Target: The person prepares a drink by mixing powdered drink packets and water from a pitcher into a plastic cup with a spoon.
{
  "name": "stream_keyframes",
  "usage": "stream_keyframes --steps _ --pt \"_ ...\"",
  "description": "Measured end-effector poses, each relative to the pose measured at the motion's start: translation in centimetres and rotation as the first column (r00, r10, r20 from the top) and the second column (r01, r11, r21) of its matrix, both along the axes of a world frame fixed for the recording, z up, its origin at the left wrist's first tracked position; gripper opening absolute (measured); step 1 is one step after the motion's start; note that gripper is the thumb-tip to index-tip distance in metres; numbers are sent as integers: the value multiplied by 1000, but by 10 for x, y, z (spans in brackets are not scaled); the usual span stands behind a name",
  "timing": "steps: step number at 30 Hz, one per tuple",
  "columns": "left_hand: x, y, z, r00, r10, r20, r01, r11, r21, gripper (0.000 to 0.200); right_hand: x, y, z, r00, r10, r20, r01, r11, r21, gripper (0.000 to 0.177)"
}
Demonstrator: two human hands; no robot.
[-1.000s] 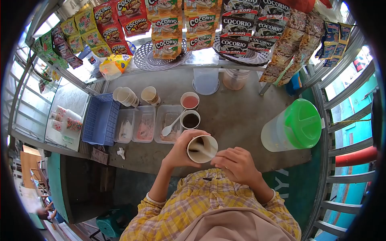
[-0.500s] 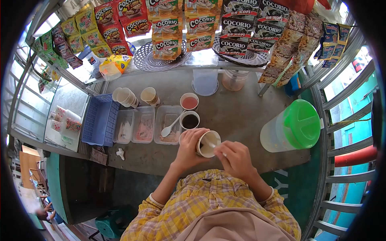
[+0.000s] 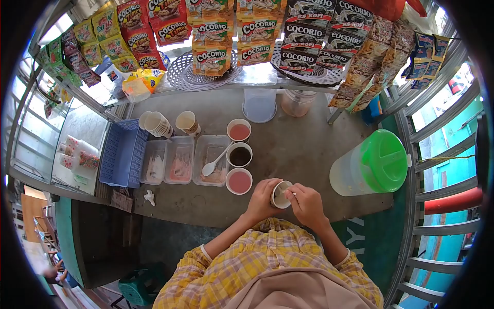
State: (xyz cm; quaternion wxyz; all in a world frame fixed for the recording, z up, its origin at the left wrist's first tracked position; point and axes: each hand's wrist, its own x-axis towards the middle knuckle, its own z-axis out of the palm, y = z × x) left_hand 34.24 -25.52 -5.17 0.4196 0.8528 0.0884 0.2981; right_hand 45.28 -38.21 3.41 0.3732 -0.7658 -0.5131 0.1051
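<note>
My left hand [image 3: 261,202] is wrapped round the side of a paper cup [image 3: 280,201] with a pale, creamy drink in it, close to my body. Over its rim, my right hand [image 3: 307,205] pinches the handle of a white spoon [image 3: 294,194], whose lower end dips into the cup. To the left of my hands stand a cup of pink drink [image 3: 239,182], a cup of dark drink [image 3: 240,156] and another pink one [image 3: 239,131] in a row. A second white spoon [image 3: 211,167] lies across a clear plastic tub [image 3: 212,139].
Two more tubs of powder [image 3: 179,162] [image 3: 154,165] sit beside a blue basket [image 3: 121,154]. Behind them stand stacked paper cups [image 3: 157,123]. A green-lidded jug [image 3: 383,162] is at the right. Drink sachets [image 3: 211,38] hang overhead along the stall frame.
Both hands have moved right with the held cup, tilting it slightly. The nearest pink drink, formerly hidden behind my left hand, now shows.
</note>
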Motion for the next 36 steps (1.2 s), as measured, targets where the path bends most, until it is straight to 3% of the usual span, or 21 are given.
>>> stream_keyframes --steps 3,6,9,12,15,18,21,24,27,30,33,36 --pt "0 0 -8 1000 15 -26 -16 999 -34 77 -3 -1 -12 986 -33 -164 43 997 59 18" --pt "-2 2 -16 998 20 -61 -23 999 -40 78 -2 0 -17 997 -30 -74 28 999 -22 19" --pt "-4 3 -22 995 19 -94 -24 998 -52 80 -5 0 -26 981 -74 -179 83 996 44 20" --pt "-6 5 -29 995 14 -97 -21 997 -75 82 -4 0 -28 997 -34 -71 33 999 -10 20" --pt "-6 6 -34 997 15 -71 -21 997 -78 80 -8 1 -33 980 -60 -190 68 997 35 21" --pt "-6 7 -38 998 31 -54 -34 998 -58 76 -8 2 -32 997 -33 -73 32 999 -21 21" --pt "-5 6 -38 997 50 -51 -52 998 -30 74 -10 3 -37 983 -38 -178 48 997 54 20" --pt "-2 5 -34 996 64 -61 -63 998 19 73 -7 4 -35 1000 7 8 -6 1000 -26 19" --pt "-1 4 -34 996 72 -58 -70 997 45 72 -7 4 -35 997 -3 -83 4 1000 9 18" --pt "-2 4 -34 996 74 -57 -72 997 34 72 -6 4 -35 999 4 44 -3 1000 -28 18" --pt "-3 4 -37 996 70 -53 -69 997 20 72 -9 4 -37 994 -9 -110 10 1000 5 18" --pt "-3 4 -37 996 67 -52 -66 998 16 71 -10 5 -34 998 2 59 0 999 -35 18"
